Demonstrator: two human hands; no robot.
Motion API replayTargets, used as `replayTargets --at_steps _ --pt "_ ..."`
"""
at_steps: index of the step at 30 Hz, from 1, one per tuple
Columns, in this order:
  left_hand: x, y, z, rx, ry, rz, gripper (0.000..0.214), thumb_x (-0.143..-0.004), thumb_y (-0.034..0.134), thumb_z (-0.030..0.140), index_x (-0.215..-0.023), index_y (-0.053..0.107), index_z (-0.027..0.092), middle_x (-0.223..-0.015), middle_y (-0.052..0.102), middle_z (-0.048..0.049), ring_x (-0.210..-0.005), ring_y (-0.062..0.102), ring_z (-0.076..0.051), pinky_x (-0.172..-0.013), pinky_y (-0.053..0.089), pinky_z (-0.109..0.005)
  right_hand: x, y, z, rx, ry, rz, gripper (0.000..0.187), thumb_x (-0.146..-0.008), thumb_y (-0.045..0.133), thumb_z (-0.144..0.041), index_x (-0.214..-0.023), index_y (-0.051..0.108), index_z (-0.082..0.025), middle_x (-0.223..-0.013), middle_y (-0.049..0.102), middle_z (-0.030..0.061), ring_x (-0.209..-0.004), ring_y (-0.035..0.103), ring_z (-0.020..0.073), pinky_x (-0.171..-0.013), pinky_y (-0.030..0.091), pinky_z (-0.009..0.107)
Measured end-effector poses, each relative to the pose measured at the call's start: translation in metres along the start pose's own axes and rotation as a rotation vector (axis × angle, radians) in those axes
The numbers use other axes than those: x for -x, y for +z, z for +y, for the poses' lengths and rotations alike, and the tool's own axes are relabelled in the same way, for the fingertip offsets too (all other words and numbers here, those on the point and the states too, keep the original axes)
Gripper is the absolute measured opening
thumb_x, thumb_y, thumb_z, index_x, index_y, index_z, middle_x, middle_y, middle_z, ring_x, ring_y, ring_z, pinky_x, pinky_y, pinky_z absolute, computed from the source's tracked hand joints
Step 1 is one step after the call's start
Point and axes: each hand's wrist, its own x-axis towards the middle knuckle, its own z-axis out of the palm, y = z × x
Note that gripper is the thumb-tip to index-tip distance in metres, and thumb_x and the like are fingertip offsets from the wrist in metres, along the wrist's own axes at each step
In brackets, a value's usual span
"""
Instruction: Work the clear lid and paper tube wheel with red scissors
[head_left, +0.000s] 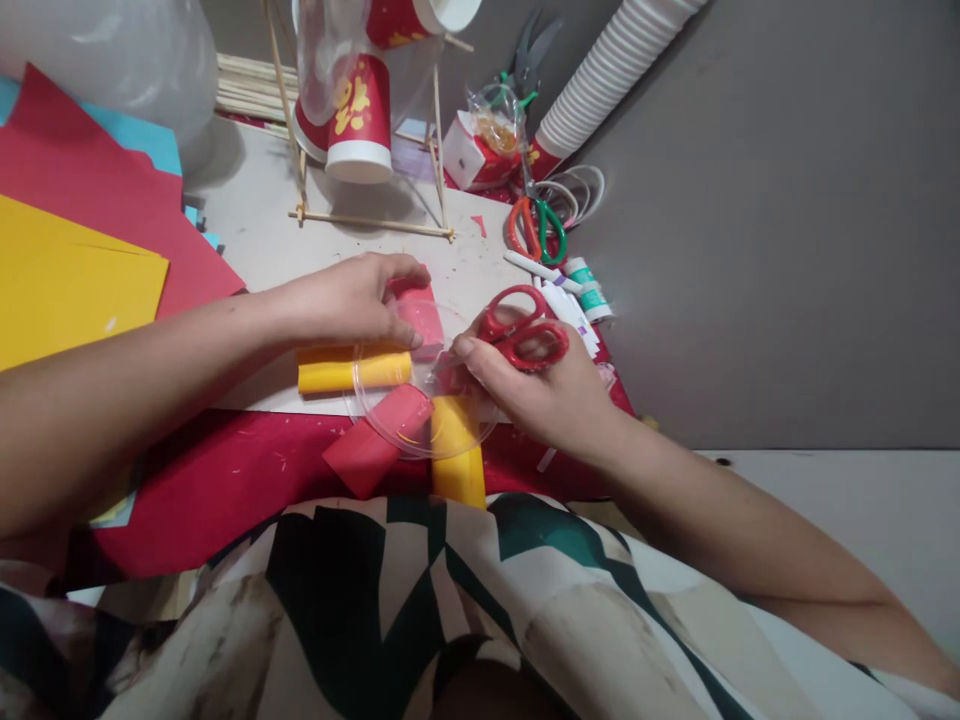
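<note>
Patterned cloth (pixel 337 580) lies nearest, right grip (pixel 544 385) clamping scissors (pixel 512 335) slanted blade-first lower-left, left grip (pixel 364 300) clamping pink paper (pixel 421 312).

A plain grey wall (pixel 787 220) is filling the right side and is showing again behind the far end of the table. Its lower edge is meeting a pale surface (pixel 840 500) at the right; whether that is floor or furniture is staying unclear. A small dark spot (pixel 724 462) is lying near this edge. The table's red cover (pixel 225 520) is showing along the near side, bearing scattered pale marks. A white board (pixel 262 240) is covering much of the top. Soft shadows are falling across it, and the wall is growing darker toward the upper right.
</note>
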Motion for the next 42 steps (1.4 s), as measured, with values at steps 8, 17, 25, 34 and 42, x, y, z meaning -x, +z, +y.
replayTargets --at_steps 8,17,25,34,42 --pt "-0.002 0.008 0.002 0.317 -0.101 -0.054 0.072 -0.07 0.068 0.013 -0.141 0.052 0.014 -0.067 0.052 0.0035 -0.064 0.056 -0.013 -0.065 0.045 -0.027 -0.023 -0.025 0.01 -0.033 -0.202 -0.393 0.022 -0.09 0.067 -0.033 -0.076 0.059 -0.02 -0.071 0.062 0.0009 -0.068 0.056 0.0136 -0.061 0.045 0.024" --pt "-0.003 0.009 -0.002 0.215 -0.064 -0.069 0.071 -0.07 0.066 0.019 -0.14 0.054 0.017 -0.081 0.064 -0.0014 -0.079 0.063 -0.018 -0.072 0.047 -0.027 -0.047 -0.035 -0.012 -0.008 -0.282 -0.756 0.019 -0.092 0.058 -0.022 -0.073 0.055 -0.02 -0.062 0.059 -0.0042 -0.055 0.05 0.0078 -0.056 0.04 0.02" --pt "-0.004 0.009 -0.001 0.181 -0.074 -0.063 0.069 -0.069 0.066 0.019 -0.138 0.058 0.017 -0.079 0.064 -0.0022 -0.077 0.063 -0.021 -0.071 0.047 -0.03 -0.003 0.007 0.0 0.05 -0.085 -0.004 0.031 -0.093 0.05 -0.016 -0.064 0.041 -0.022 -0.057 0.046 -0.0023 -0.055 0.043 0.0108 -0.053 0.037 0.025" --pt "-0.004 0.008 -0.004 0.118 -0.057 -0.051 0.063 -0.07 0.068 0.022 -0.133 0.062 0.017 -0.087 0.068 -0.0039 -0.08 0.063 -0.02 -0.075 0.046 -0.03 -0.02 -0.02 0.008 0.004 -0.244 -0.408 0.024 -0.097 0.055 -0.03 -0.076 0.05 -0.021 -0.07 0.055 0.0008 -0.065 0.051 0.0135 -0.061 0.044 0.026" --pt "-0.003 0.008 -0.004 0.117 -0.018 -0.046 0.061 -0.071 0.066 0.018 -0.131 0.064 0.016 -0.099 0.07 -0.0052 -0.086 0.061 -0.018 -0.078 0.045 -0.026 -0.05 -0.03 0.008 0.013 -0.293 -0.613 0.027 -0.095 0.06 -0.031 -0.073 0.053 -0.018 -0.064 0.048 -0.0037 -0.059 0.045 0.0083 -0.055 0.038 0.021"
